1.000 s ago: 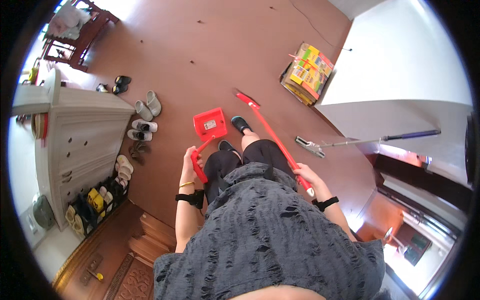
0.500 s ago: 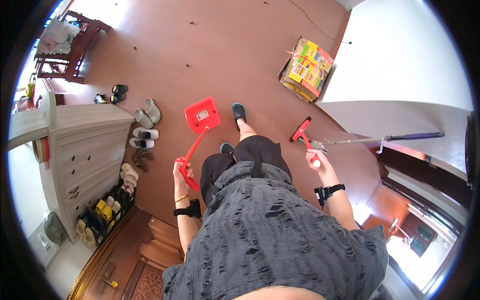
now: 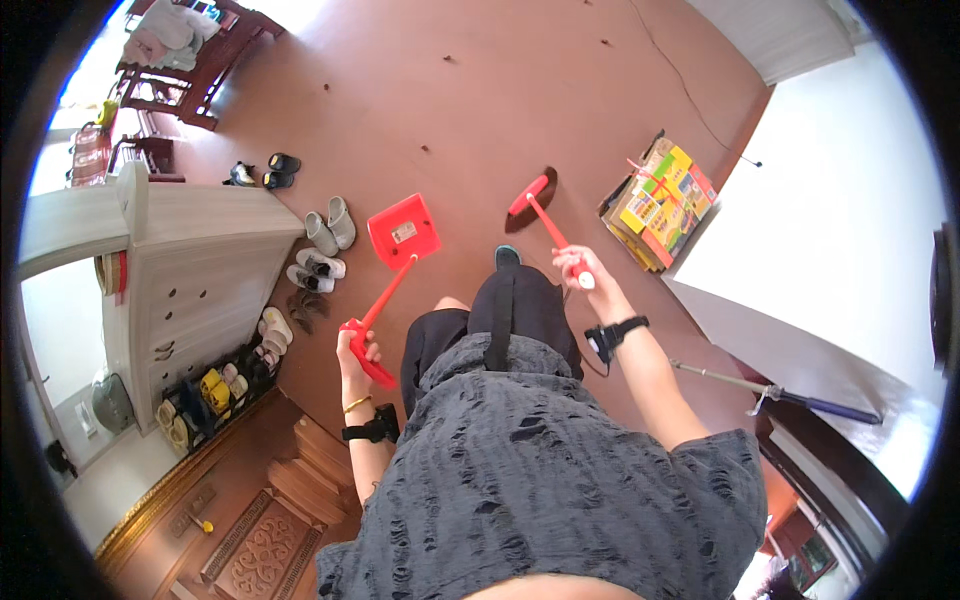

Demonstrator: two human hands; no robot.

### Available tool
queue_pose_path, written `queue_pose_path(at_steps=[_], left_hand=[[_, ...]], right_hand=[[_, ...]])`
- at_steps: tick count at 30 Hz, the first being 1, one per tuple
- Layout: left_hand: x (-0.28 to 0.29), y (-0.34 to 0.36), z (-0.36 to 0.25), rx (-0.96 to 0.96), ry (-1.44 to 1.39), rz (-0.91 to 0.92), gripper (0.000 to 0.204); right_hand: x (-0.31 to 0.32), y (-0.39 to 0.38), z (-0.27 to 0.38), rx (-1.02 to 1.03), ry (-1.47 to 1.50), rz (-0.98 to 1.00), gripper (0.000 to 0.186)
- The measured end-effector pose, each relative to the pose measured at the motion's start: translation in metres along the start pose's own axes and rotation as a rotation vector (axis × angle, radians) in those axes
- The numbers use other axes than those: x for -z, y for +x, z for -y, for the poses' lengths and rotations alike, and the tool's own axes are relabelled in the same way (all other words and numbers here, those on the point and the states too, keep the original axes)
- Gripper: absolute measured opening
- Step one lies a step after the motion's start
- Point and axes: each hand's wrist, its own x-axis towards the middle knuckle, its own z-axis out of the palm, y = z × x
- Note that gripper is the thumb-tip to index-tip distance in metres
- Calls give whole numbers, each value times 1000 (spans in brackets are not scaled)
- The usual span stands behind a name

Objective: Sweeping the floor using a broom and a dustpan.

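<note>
Broom and Dustpan in Hand on a Brown Floor

A person in a frayed grey top and black shorts holds a red cleaning set, one piece to each side. The left hand is closed around the dustpan's handle, with the pan out ahead of the knees, its open tray facing up; whether it touches the floor cannot be told. The right hand curls its fingers around the broom's stick near the white-capped end. The broom's head, dark bristles fanned to one side, is well apart from the pan, to its right and beyond one dark shoe. A few small dark specks dot the floor farther out.

At right, a tied stack of cardboard lies by a white wall, a thin cable running behind it; a mop pole slants nearer the body. At left, grey clogs and sneakers line the floor beside a pale cabinet, with a dark wooden stand beyond.
</note>
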Motion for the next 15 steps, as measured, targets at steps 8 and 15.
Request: queue_pose_path(at_steps=[8, 15], left_hand=[[-17, 12, -40, -35, 32, -16, 25], [-26, 64, -91, -17, 94, 9, 26]], right_hand=[[-34, 77, 67, -199, 158, 97, 22], [-23, 15, 74, -99, 83, 52, 28]])
